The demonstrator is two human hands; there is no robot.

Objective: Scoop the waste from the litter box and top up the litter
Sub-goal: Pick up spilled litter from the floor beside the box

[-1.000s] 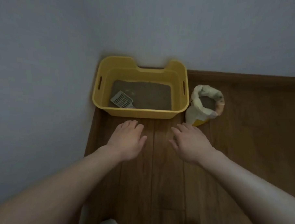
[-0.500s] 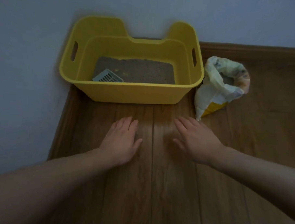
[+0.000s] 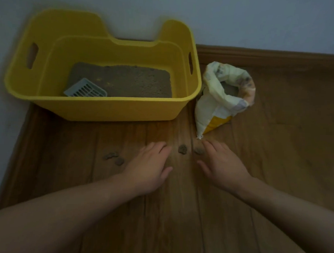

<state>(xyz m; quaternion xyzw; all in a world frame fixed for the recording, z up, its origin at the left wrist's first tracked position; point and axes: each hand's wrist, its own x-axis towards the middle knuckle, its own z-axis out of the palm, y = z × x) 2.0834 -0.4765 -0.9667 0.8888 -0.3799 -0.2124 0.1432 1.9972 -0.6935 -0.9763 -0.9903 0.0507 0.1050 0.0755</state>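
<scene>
A yellow litter box stands against the wall, with brown litter spread over its floor. A grey slotted scoop lies in its near left corner, partly hidden by the front wall. To the right of the box an open white and yellow litter bag leans on the floor. Several dark clumps lie on the wooden floor: two left of my left hand, one between my hands, one by my right fingers. My left hand and right hand hover palm down, fingers apart, holding nothing.
The box sits in a corner, with a pale wall along the left and behind it. A wooden skirting board runs along the back right. Wooden floor stretches to the right of the bag.
The view has drawn closer and lower toward the box. Dark clumps now show on the floor around my hands, which were not seen before. Both hands stay palm down in front of the box.
</scene>
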